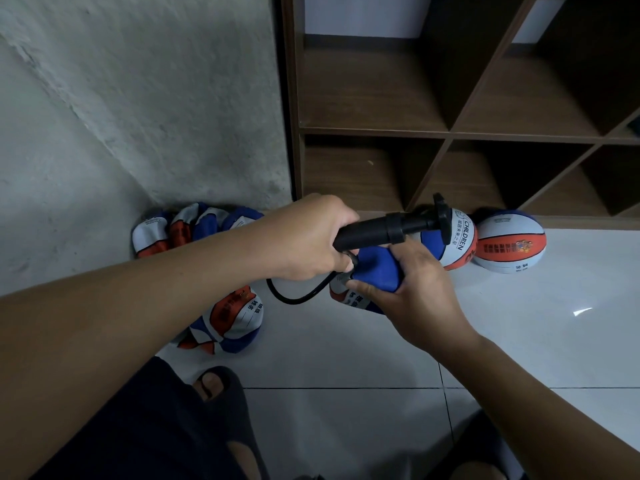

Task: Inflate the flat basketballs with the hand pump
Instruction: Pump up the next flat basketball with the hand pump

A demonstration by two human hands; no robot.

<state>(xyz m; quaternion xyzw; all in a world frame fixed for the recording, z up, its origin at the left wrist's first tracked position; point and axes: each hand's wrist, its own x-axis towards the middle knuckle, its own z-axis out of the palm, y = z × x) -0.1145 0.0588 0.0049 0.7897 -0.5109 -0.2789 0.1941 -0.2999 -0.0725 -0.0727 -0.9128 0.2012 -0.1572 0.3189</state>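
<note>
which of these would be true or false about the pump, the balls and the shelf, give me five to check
1. The left hand grips the barrel of the black hand pump. True.
2. The right hand holds a fully round ball. False: it pinches a flat, folded basketball.
3. Two inflated balls sit on the floor by the wooden shelf. True: one lies behind the pump handle, another to its right.
4. The shelf compartments in view hold several balls. False: no balls show inside them.
5. Deflated balls are piled against the wall at left. True.
</note>
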